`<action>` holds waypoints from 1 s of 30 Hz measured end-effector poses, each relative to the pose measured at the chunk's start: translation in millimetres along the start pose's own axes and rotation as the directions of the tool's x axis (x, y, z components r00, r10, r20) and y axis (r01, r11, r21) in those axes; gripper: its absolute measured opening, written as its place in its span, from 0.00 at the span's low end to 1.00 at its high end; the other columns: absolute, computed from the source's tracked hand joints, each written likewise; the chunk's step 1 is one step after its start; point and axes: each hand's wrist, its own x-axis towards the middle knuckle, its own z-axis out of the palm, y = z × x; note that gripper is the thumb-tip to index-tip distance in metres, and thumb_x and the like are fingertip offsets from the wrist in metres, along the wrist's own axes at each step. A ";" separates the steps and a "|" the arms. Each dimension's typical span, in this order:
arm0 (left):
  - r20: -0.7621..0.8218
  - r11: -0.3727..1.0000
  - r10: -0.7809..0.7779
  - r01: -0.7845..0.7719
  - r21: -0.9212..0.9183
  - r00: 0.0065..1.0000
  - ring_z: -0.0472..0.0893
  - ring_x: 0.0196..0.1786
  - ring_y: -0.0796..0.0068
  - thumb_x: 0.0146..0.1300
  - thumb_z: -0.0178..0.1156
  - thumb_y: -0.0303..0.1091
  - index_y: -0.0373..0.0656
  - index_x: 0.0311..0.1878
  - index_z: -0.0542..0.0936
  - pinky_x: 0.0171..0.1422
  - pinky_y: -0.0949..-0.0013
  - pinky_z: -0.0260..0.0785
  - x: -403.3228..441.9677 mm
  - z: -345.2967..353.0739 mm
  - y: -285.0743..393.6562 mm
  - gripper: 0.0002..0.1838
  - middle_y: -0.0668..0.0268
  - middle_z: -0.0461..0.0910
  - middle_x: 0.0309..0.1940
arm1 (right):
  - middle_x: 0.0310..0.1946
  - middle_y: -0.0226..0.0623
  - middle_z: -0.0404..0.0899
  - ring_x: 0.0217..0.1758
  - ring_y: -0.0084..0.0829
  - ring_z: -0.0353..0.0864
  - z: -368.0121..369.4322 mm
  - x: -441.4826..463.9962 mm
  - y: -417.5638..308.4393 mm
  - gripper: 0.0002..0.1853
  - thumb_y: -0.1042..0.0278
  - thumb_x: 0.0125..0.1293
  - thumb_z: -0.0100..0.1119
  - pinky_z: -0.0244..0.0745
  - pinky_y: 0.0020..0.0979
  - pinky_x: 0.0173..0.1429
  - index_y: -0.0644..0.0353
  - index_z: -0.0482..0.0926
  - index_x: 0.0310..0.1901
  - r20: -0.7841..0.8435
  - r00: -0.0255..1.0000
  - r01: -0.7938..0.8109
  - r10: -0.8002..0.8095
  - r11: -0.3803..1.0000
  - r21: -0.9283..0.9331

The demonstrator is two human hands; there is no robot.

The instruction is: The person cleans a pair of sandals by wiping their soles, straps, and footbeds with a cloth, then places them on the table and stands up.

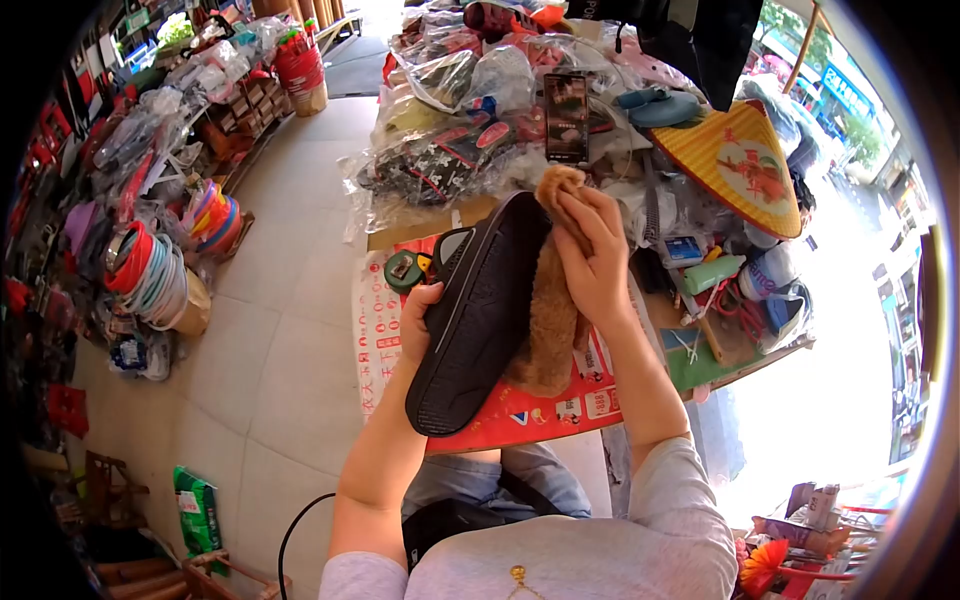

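My left hand [418,318] grips a black slipper [475,325] by its left edge, with the sole turned towards me. The slipper is tilted above the red printed sheet [510,425] on the table. In my right hand [590,250] is a brown fluffy cloth [552,315], bunched at the top and hanging down beside the slipper's right edge. My right fingers are closed round its upper part. A green tape measure [404,271] lies just beyond my left hand.
Plastic-wrapped goods [430,165] are piled at the table's back, with a phone [567,118] upright among them. A yellow conical hat [735,165] and a green bottle [713,272] are at the right. Stacked basins [150,275] stand across the aisle.
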 end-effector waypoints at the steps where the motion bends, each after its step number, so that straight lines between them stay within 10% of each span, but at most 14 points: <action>1: -0.012 1.000 -0.002 0.002 -0.023 1.000 0.76 0.67 0.56 0.65 0.50 0.45 0.32 0.72 0.65 0.76 0.55 0.63 0.7 3.6 -0.7 0.36 0.48 0.73 0.67 | 0.57 0.48 0.74 0.60 0.46 0.77 2.4 -0.3 1.7 0.19 0.83 0.62 0.59 0.72 0.36 0.61 0.66 0.79 0.55 0.064 0.996 -0.055 0.056 0.998 -0.007; 8: 0.008 0.997 0.041 -0.040 -0.068 0.999 0.76 0.67 0.55 0.64 0.47 0.47 0.36 0.71 0.69 0.76 0.56 0.65 7.5 -2.0 8.2 0.35 0.50 0.72 0.68 | 0.52 0.48 0.75 0.55 0.50 0.79 7.1 -28.9 -29.4 0.18 0.83 0.60 0.61 0.76 0.36 0.57 0.63 0.81 0.54 0.427 0.899 0.015 -0.097 0.982 0.191; 11: 0.004 0.999 0.023 -0.023 -0.047 1.000 0.77 0.66 0.55 0.65 0.46 0.49 0.36 0.70 0.70 0.75 0.56 0.65 3.8 7.5 11.0 0.35 0.51 0.73 0.67 | 0.53 0.47 0.75 0.55 0.47 0.79 7.2 -5.7 -2.1 0.17 0.82 0.61 0.60 0.75 0.35 0.57 0.63 0.81 0.53 0.069 0.996 0.054 -0.059 0.996 0.067; 15: -0.008 0.982 0.108 -0.108 -0.154 0.994 0.78 0.65 0.56 0.67 0.45 0.50 0.36 0.70 0.71 0.74 0.55 0.66 1.8 15.0 7.8 0.34 0.51 0.75 0.66 | 0.54 0.44 0.74 0.58 0.42 0.76 12.7 -7.8 -5.4 0.18 0.85 0.62 0.57 0.70 0.32 0.63 0.65 0.80 0.54 0.089 0.986 -0.149 0.142 0.986 0.073; 21: -0.019 0.991 0.104 -0.105 -0.085 0.994 0.80 0.62 0.56 0.68 0.44 0.50 0.36 0.65 0.74 0.71 0.55 0.69 2.1 -0.2 11.4 0.32 0.51 0.78 0.61 | 0.52 0.45 0.74 0.53 0.47 0.80 13.7 -54.1 -37.8 0.20 0.86 0.54 0.63 0.77 0.36 0.56 0.61 0.84 0.50 0.372 0.926 -0.015 -0.066 0.978 0.210; 24: -0.043 0.976 0.143 -0.148 -0.160 0.989 0.80 0.61 0.56 0.70 0.43 0.51 0.37 0.63 0.76 0.69 0.54 0.71 1.5 -18.8 13.0 0.30 0.51 0.79 0.59 | 0.53 0.48 0.73 0.56 0.48 0.78 13.1 -34.4 -18.4 0.19 0.83 0.58 0.63 0.75 0.35 0.59 0.62 0.82 0.52 0.183 0.981 0.030 -0.063 0.984 0.174; 26: -0.406 0.954 0.301 -0.274 0.124 0.863 0.81 0.59 0.56 0.71 0.43 0.51 0.38 0.63 0.76 0.66 0.51 0.74 -0.7 -29.2 11.7 0.30 0.52 0.80 0.58 | 0.57 0.51 0.70 0.59 0.51 0.76 11.4 -13.6 -11.5 0.20 0.80 0.61 0.63 0.73 0.38 0.63 0.62 0.79 0.56 0.050 0.995 -0.090 0.085 0.992 0.087; 30: -0.309 0.917 0.385 -0.322 0.234 0.870 0.81 0.58 0.55 0.72 0.42 0.53 0.38 0.62 0.76 0.65 0.49 0.74 2.3 -63.8 16.6 0.30 0.53 0.80 0.58 | 0.62 0.53 0.65 0.63 0.56 0.72 40.8 -47.5 -27.6 0.23 0.79 0.62 0.63 0.70 0.44 0.67 0.62 0.76 0.60 0.149 0.984 -0.108 0.097 0.992 0.066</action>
